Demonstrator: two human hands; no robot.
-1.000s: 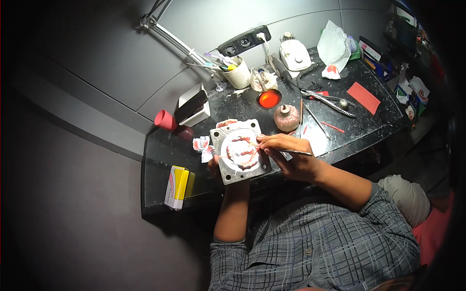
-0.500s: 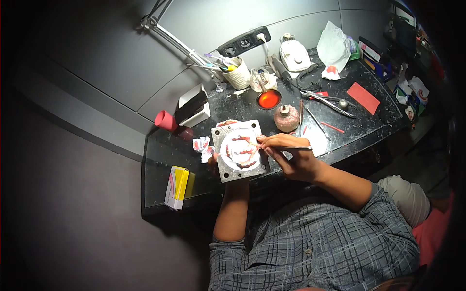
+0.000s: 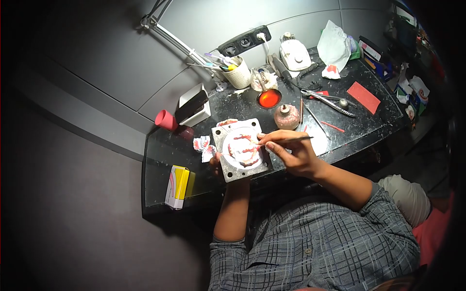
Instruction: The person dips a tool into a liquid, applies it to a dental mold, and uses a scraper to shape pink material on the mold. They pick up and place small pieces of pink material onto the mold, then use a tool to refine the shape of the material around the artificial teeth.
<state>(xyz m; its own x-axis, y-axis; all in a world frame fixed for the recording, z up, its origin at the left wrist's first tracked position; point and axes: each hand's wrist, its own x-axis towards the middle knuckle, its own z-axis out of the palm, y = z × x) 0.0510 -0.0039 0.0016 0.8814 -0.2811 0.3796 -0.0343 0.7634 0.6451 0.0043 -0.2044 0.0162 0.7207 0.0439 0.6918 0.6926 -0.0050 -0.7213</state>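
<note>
My left hand (image 3: 215, 164) is closed on the left side and underside of a square metal dental flask (image 3: 233, 175), its fingers mostly hidden beneath. White plaster fills the flask's round opening. Set in the plaster are reddish denture forms (image 3: 250, 161). In a pen-like pinch, my right hand (image 3: 293, 157) grips a slim dark-handled tool (image 3: 302, 138). The tool's tip reaches the denture forms at the right side of the opening, but its shape is too small to make out. Just behind the flask, another pink-and-white piece (image 3: 227, 122) partly shows.
Small plaster pieces (image 3: 204, 147) and a yellow-and-white box (image 3: 177, 187) lie left. Behind stand a glass burner jar (image 3: 286, 118), a red-glowing round dish (image 3: 269, 99), and a pen cup (image 3: 238, 75). Pliers (image 3: 332, 103) and a red wax sheet (image 3: 364, 97) lie right. A lamp arm (image 3: 177, 43) overhangs.
The flask has turned slightly and shifted a little right in my left hand. The tool's rear end has swung up and away from me as my right hand shifted slightly.
</note>
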